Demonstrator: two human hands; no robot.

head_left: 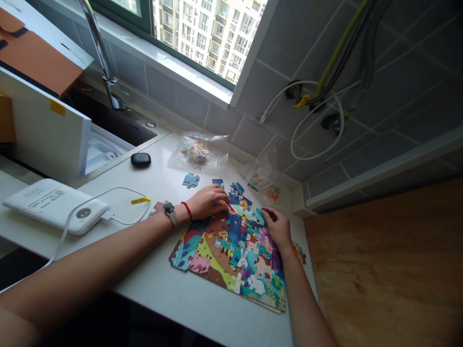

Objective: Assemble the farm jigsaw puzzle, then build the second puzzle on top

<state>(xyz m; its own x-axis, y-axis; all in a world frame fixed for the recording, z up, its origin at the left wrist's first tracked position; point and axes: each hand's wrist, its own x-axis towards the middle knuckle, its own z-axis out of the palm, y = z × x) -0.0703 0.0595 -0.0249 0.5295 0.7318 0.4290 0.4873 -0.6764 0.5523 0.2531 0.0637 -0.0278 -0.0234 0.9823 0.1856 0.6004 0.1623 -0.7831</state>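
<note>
A colourful jigsaw puzzle (231, 255) with rabbits and a pig lies mostly assembled on the white counter. My left hand (210, 200), wearing a watch and a red cord, bends over its upper left part, with fingertips closed at a red and white puzzle piece (232, 208). At the upper right edge, my right hand (278, 229) pinches a teal puzzle piece (258, 216) between thumb and fingers. Dark blue loose pieces (237, 188) lie just beyond the puzzle. A light blue piece (191, 180) sits farther left, and another loose piece (299, 253) is partly behind my right wrist.
A clear bag of pieces (197, 150) and a second plastic bag (265, 178) rest near the tiled wall. On the left are a white power bank (54, 207) with a cable, a black case (141, 160), and an open white box (47, 115) over the sink.
</note>
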